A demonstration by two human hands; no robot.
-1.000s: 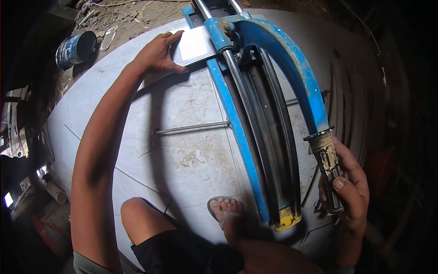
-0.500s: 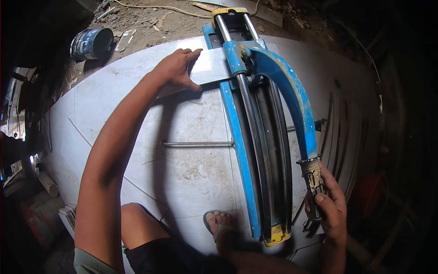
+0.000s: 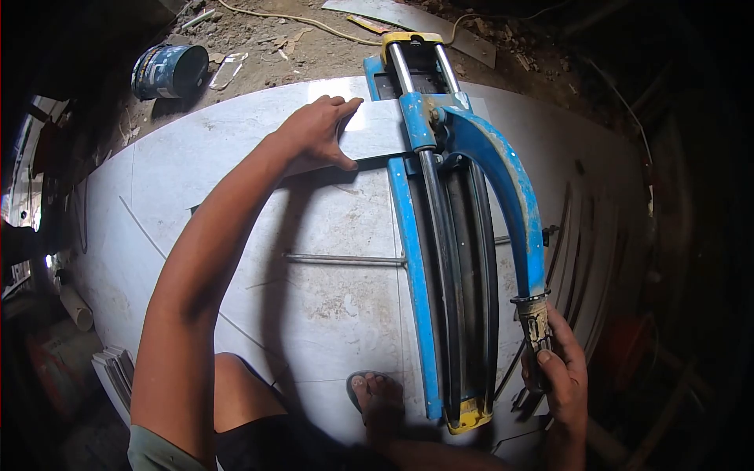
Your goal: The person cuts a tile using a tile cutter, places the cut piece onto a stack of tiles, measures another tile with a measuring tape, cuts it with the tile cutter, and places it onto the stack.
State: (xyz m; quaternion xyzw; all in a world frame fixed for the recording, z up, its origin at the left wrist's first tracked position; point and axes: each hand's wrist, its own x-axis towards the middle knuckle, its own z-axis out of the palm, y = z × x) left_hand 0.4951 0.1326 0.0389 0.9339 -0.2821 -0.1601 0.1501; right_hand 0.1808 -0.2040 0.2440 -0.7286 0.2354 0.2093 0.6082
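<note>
A blue manual tile cutter (image 3: 410, 290) with twin rails and yellow end pieces lies on the white tiled surface. Across its far part rests a strip of white glossy tile (image 3: 377, 129), partly beneath the sliding carriage (image 3: 417, 122). My left hand (image 3: 322, 133) spans this tile, thumb at the near edge and fingers stretched over towards the far side, gripping it. The cutter's curved blue lever (image 3: 514, 188) reaches back towards me. Around its worn grip (image 3: 536, 334) my right hand (image 3: 564, 365) is closed. The scoring wheel is hidden.
A dark paint-marked bucket (image 3: 169, 72) lies on its side on the dirt at the far left. A yellow cord (image 3: 298, 17) runs across the rubble. Stacked tile strips (image 3: 116, 377) are at lower left; long strips (image 3: 577, 251) lie at right. My sandalled foot (image 3: 375, 392) is near the cutter.
The view has tilted, so the cutter and tile appear slightly lower. Both hands keep their holds; the carriage stays at about the same place along the rails.
</note>
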